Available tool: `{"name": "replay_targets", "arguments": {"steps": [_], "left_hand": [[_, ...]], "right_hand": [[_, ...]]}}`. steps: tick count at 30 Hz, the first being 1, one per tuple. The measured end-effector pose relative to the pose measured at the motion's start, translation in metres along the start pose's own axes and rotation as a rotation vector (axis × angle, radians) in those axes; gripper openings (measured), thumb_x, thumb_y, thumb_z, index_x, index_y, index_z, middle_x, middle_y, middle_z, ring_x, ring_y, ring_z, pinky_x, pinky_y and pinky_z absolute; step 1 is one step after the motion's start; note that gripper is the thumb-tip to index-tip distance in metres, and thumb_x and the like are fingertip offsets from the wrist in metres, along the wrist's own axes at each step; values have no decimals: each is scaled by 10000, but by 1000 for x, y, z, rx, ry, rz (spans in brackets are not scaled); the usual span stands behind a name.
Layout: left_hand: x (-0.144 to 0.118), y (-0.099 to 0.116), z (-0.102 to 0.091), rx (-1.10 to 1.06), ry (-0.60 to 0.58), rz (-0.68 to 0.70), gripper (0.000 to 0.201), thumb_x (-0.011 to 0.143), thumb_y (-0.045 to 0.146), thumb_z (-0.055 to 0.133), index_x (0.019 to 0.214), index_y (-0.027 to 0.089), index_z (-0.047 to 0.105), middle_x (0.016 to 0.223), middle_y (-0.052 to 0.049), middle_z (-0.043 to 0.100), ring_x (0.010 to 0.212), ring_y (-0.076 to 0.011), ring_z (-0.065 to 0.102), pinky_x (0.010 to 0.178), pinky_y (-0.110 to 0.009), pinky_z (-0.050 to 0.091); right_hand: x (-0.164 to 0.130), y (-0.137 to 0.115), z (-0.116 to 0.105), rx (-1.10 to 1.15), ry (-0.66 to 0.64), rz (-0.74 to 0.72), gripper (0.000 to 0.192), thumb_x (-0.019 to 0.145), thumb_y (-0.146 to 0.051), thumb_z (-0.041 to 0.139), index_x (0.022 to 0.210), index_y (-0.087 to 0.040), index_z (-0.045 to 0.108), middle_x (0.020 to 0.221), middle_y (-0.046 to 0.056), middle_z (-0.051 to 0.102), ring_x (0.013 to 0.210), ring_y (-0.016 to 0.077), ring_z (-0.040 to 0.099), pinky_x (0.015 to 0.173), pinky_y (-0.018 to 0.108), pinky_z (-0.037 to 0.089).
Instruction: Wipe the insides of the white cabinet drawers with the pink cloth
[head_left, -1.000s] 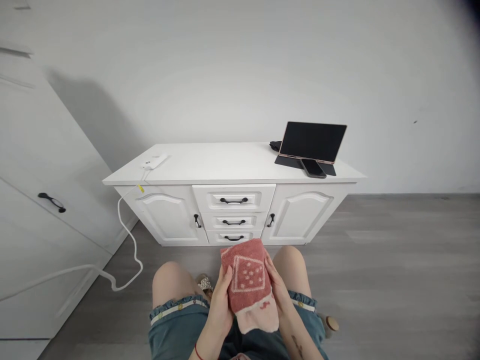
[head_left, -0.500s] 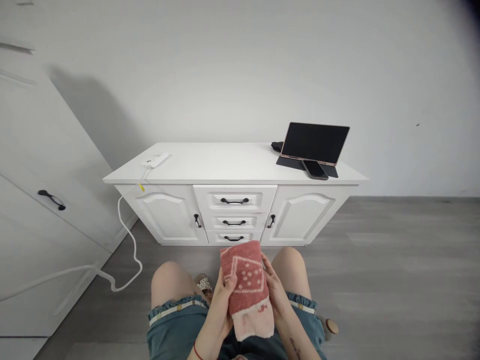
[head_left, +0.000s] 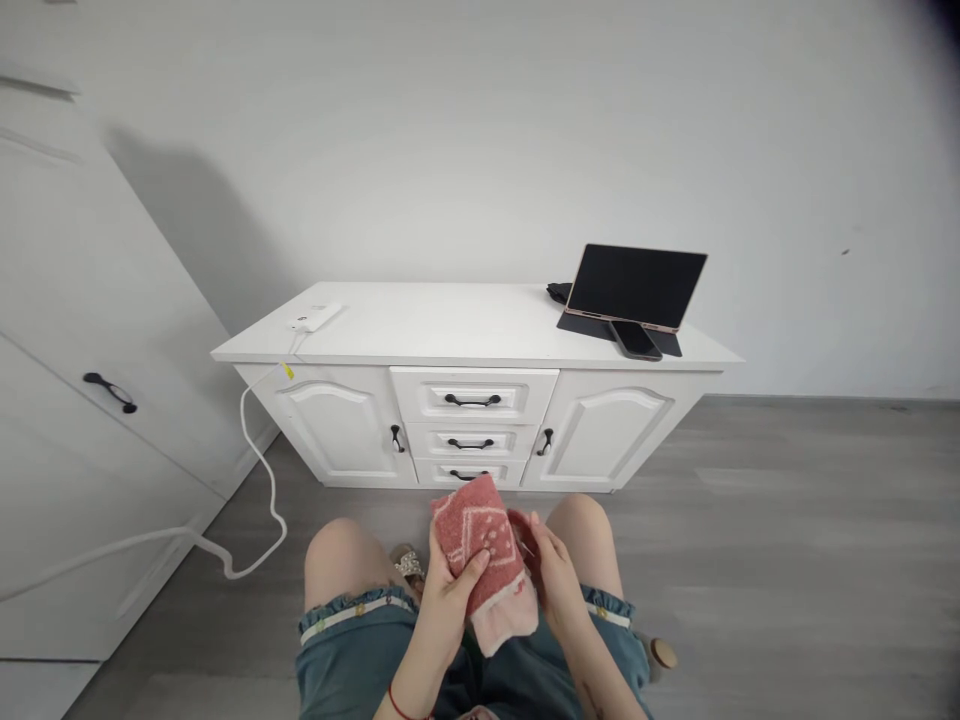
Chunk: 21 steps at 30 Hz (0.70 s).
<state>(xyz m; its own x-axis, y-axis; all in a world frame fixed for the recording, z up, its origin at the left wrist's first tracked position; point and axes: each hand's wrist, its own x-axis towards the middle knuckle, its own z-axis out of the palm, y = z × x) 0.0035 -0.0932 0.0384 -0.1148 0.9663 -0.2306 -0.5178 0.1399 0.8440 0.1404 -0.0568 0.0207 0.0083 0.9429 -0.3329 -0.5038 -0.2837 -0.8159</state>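
A folded red and pale pink towel [head_left: 487, 540], with a white line-and-dot pattern, is held up between my knees. My left hand [head_left: 448, 592] grips its left side, thumb pressed across the front. On the other side my right hand [head_left: 556, 572] pinches a back layer of the towel and draws it away from the front. The ends of some right fingers are hidden behind the cloth.
Ahead stands a white cabinet [head_left: 450, 330] with black-handled drawers and doors. On it are a tablet-like screen [head_left: 636, 287], a phone [head_left: 635, 341], a black item [head_left: 557, 292] and a white power strip [head_left: 316, 318]. Its cable [head_left: 271, 490] hangs to the left.
The towel has tilted left and its right-hand layer has been pulled apart from the front. My right hand has moved slightly right; my left thumb has shifted onto the middle of the cloth.
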Motion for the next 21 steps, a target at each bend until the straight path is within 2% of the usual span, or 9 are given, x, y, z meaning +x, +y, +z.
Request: {"name": "replay_targets", "arguments": {"steps": [4,9,13,18,21], "left_hand": [[0,-6,-2,160,-40,47,818,752,323,687,1419,272,217,1322,-108,531,1171,-235,536,998,-357,419],[-1,-3,-1,312,-72,106,717,750,371,671,1365,240,325,1283,-103,560,1158,-236,543,1013,-363,393],[0,3,0,333,2,136,627,737,383,679,1294,227,437,1230,-99,600,1152,-245,543,1009,-345,383],[5,11,-1,223,164,139,581,722,348,703,1257,226,511,1353,-91,508,1328,-233,359,1097,-298,236],[10,13,-3,170,210,94,586,692,343,731,1229,203,543,1351,-99,511,1353,-242,315,1110,-323,215]], "right_hand": [[-12,0,7,-105,-78,111,508,724,-618,610,879,-147,724,951,100,715,1004,268,617,949,385,423],[-24,4,18,20,-164,148,450,639,-438,775,1003,-192,677,1017,67,702,985,231,629,930,359,442],[-28,4,27,67,-166,139,430,605,-415,803,953,-195,681,938,61,715,900,219,652,904,358,459],[-32,6,35,28,-272,92,450,588,-373,818,973,-183,682,948,76,715,952,243,641,928,389,444],[-33,8,37,8,-290,77,466,593,-326,817,1008,-167,675,972,83,711,952,242,641,930,389,441]]}}
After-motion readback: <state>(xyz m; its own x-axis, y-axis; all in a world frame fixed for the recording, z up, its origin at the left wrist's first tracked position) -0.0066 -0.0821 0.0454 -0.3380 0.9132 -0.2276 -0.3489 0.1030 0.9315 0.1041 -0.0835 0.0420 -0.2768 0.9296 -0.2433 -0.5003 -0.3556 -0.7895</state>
